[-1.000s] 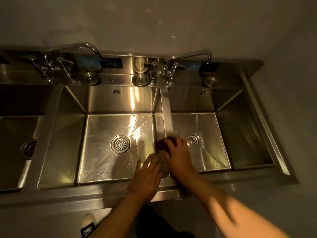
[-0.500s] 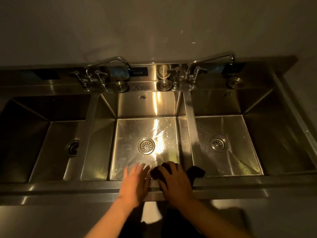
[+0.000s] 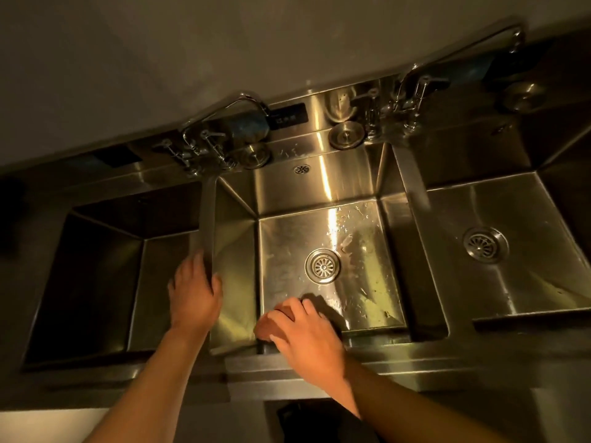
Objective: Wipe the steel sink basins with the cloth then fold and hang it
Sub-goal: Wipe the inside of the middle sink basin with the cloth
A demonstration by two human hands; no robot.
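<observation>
I saw three steel basins. The left basin [image 3: 105,282] lay dark. My left hand [image 3: 195,295] rested flat, fingers straight, on the divider [image 3: 208,215] beside it. In the middle basin [image 3: 361,251], wet around its drain [image 3: 323,266], my right hand [image 3: 307,338] had its grip curled over the cloth [image 3: 265,327] at the near wall. The right basin [image 3: 524,270] held only its drain [image 3: 484,244].

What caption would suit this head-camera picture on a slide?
Right hand presses a dark cloth into the middle basin; left hand rests on the divider.

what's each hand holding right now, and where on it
Right hand presses the bunched cloth from above; left hand holds nothing, resting on the divider.
</observation>
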